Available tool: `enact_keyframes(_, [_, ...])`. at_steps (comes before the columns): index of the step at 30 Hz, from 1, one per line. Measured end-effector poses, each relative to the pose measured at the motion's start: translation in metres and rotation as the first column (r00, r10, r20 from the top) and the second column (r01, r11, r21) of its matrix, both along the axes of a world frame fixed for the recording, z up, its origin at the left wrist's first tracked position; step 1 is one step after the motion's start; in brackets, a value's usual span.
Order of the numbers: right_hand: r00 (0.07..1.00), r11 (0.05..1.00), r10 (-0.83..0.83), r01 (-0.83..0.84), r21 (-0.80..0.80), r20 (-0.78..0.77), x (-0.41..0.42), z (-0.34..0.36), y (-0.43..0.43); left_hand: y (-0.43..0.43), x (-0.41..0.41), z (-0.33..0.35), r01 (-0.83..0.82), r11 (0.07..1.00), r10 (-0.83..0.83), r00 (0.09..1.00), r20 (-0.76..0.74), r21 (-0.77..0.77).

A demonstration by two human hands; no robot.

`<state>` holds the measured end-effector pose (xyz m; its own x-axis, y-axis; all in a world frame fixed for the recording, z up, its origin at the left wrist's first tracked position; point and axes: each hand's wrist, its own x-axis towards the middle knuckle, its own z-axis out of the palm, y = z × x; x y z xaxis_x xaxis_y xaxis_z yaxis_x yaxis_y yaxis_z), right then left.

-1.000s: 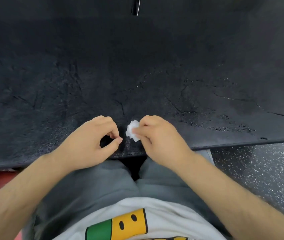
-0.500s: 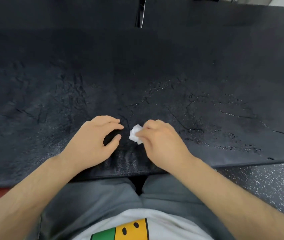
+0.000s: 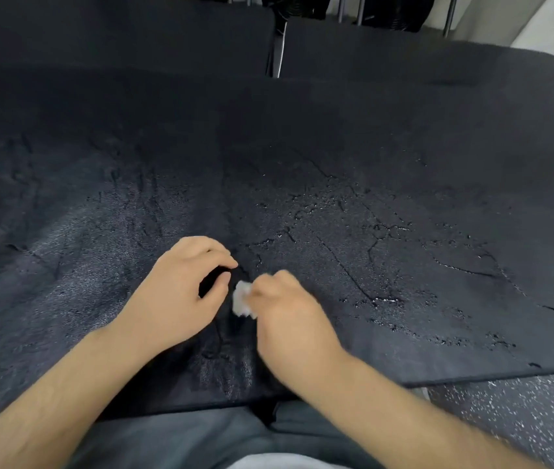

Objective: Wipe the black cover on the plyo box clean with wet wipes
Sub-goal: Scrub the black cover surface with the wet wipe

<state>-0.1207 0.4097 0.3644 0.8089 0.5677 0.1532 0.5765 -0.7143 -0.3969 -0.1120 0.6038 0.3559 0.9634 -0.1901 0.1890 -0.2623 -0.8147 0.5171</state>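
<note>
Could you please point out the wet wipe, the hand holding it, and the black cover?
wet wipe [image 3: 241, 299], head view, crumpled white wad by the fingers.
right hand [image 3: 292, 321], head view, back of the hand.
black cover [image 3: 404, 157], head view, bare surface beyond the hands.

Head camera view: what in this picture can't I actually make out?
Small white crumpled wet wipe: head view, mostly covered by the right hand, and blurred.
Left hand: head view, its curled fingers hide whether it pinches the black textured cover.
Plyo box: head view, wholly under the cover.
Dark gear with metal posts: head view, cut off by the top edge.
</note>
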Motion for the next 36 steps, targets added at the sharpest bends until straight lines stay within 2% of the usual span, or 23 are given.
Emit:
enact_keyframes(2, [0.988,0.988,0.153,-0.153,-0.013,0.035,-0.012,0.0,0.006,0.004,0.004,-0.005,-0.04,0.999,0.039,0.999,-0.031,-0.025])
enact_keyframes(3, [0.985,0.985,0.168,-0.167,-0.028,0.039,-0.003,-0.002,0.006,0.007,0.005,-0.008,-0.047,0.999,0.046,0.997,-0.055,-0.027])
enact_keyframes(4, [0.991,0.991,0.128,-0.126,-0.047,0.046,0.012,-0.006,0.005,0.009,0.006,-0.009,-0.047,0.998,0.045,0.996,-0.078,-0.028])
enact_keyframes(7, [0.981,0.985,-0.17,0.172,-0.012,0.093,0.056,-0.009,0.011,0.013,0.008,-0.01,-0.059,0.998,0.054,0.99,-0.13,-0.038])
enact_keyframes(8, [0.977,0.981,-0.192,0.192,-0.001,0.09,0.053,-0.008,0.019,0.014,0.008,-0.01,-0.063,0.997,0.056,0.99,-0.13,-0.046])
enact_keyframes(10, [0.998,0.999,0.001,0.001,-0.032,0.07,0.03,-0.012,0.035,0.013,0.009,-0.009,-0.068,0.996,0.06,0.991,-0.12,-0.066])
enact_keyframes(12, [0.98,0.982,0.187,-0.183,-0.048,0.073,0.021,-0.016,0.037,0.013,0.009,-0.007,-0.081,0.993,0.071,0.99,-0.12,-0.081])
enact_keyframes(13, [0.982,0.984,0.175,-0.171,-0.052,0.077,0.032,-0.015,0.033,0.014,0.009,-0.006,-0.083,0.993,0.073,0.99,-0.123,-0.084])
enact_keyframes(17, [0.973,0.974,-0.212,0.218,-0.06,0.094,0.084,-0.005,0.027,0.016,0.006,-0.003,-0.086,0.991,0.074,0.991,-0.113,-0.099])
enact_keyframes(18, [0.976,0.974,-0.205,0.211,-0.085,0.074,0.077,-0.004,0.033,0.016,0.006,-0.003,-0.085,0.991,0.074,0.992,-0.105,-0.107])
enact_keyframes(20, [1.0,0.998,0.01,-0.01,-0.059,0.009,0.048,-0.009,0.045,0.017,0.006,-0.003,-0.081,0.989,0.07,0.994,-0.089,-0.127])
enact_keyframes(21, [0.99,0.989,0.143,-0.143,-0.033,0.012,0.036,-0.012,0.046,0.018,0.007,-0.002,-0.084,0.987,0.072,0.993,-0.091,-0.136])
enact_keyframes(22, [0.978,0.978,0.208,-0.208,-0.027,0.028,0.036,-0.01,0.043,0.018,0.007,-0.002,-0.086,0.987,0.073,0.993,-0.097,-0.138])
enact_keyframes(23, [0.982,0.981,0.189,-0.188,-0.051,0.014,0.048,-0.007,0.037,0.019,0.007,-0.002,-0.084,0.987,0.07,0.992,-0.103,-0.135])
enact_keyframes(26, [0.99,0.964,-0.136,0.139,-0.227,0.033,0.101,0.006,0.012,0.02,0.006,-0.003,-0.068,0.991,0.055,0.992,-0.112,-0.112])
enact_keyframes(28, [0.967,0.934,-0.253,0.253,-0.253,0.033,0.104,0.012,0.007,0.02,0.005,-0.004,-0.073,0.993,0.062,0.991,-0.115,-0.098])
enact_keyframes(30, [0.982,0.961,-0.18,0.162,-0.225,-0.061,0.073,0.01,0.018,0.018,0.005,-0.005,-0.081,0.993,0.071,0.99,-0.121,-0.084])
enact_keyframes(33, [0.998,0.981,0.044,-0.05,-0.19,-0.034,0.022,-0.001,0.023,0.016,0.009,-0.006,-0.082,0.995,0.075,0.99,-0.122,-0.053])
enact_keyframes(36, [0.996,0.969,0.021,-0.042,-0.242,-0.087,0.02,-0.013,0.014,0.015,0.014,-0.003,-0.082,0.995,0.074,0.988,-0.132,-0.055])
